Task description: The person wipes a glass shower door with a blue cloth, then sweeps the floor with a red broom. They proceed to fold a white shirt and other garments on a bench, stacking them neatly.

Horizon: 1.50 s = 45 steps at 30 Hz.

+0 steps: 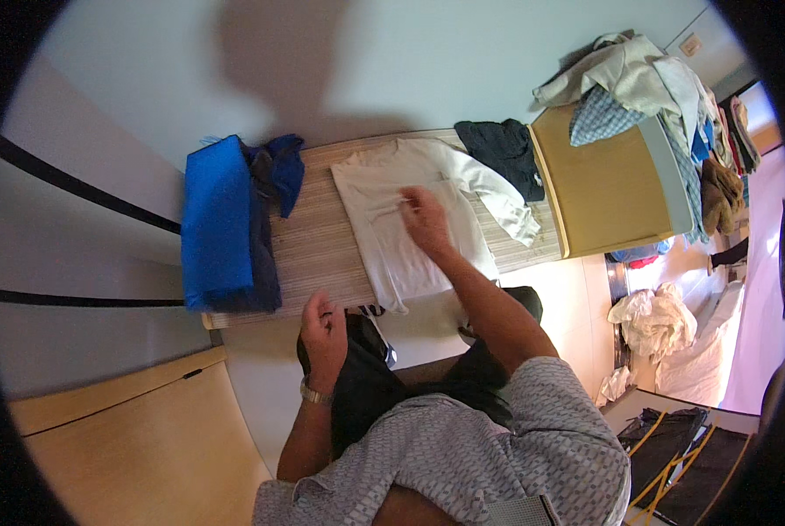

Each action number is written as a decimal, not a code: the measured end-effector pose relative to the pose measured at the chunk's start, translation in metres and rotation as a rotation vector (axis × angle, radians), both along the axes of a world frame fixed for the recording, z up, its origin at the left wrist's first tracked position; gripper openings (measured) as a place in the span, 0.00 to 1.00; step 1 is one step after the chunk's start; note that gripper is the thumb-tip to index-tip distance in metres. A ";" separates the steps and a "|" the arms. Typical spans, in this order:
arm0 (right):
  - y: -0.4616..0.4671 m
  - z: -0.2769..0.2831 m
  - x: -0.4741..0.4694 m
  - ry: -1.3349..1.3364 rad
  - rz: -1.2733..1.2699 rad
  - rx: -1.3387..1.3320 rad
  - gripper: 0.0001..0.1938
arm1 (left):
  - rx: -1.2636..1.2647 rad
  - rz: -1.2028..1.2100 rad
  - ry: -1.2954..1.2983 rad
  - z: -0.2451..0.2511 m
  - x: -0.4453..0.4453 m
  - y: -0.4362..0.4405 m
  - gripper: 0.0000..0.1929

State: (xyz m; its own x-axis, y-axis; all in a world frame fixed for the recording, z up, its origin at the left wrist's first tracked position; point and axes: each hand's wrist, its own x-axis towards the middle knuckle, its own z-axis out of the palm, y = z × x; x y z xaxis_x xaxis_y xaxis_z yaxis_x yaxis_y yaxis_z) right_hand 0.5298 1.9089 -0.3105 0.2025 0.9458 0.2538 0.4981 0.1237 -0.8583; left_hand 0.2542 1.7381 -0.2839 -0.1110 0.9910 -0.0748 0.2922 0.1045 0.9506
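Observation:
A white long-sleeved top (392,164) lies spread on a bench with a striped, wood-look surface (320,230). One sleeve reaches out to the right; fabric on the left side runs down to the front edge. Over the middle of the top is my right hand (425,220), its fingers curled and blurred. Whether it pinches the cloth is not clear. My left hand (324,329), with a wristwatch (316,392) at the wrist, hovers by the bench's front edge, fingers bent, thumb apart and nothing in it.
A blue fabric-covered block (218,223) stands at the bench's left end, a crumpled blue cloth (287,172) beside it. Black folded clothing (503,154) lies at the back right. Clothes (642,75) are heaped over a tan panel (602,191). A wooden cabinet (142,447) is lower left.

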 end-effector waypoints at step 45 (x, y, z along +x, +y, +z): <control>-0.034 -0.036 0.066 -0.250 -0.171 0.037 0.23 | 0.111 -0.019 -0.274 0.053 0.112 0.230 0.18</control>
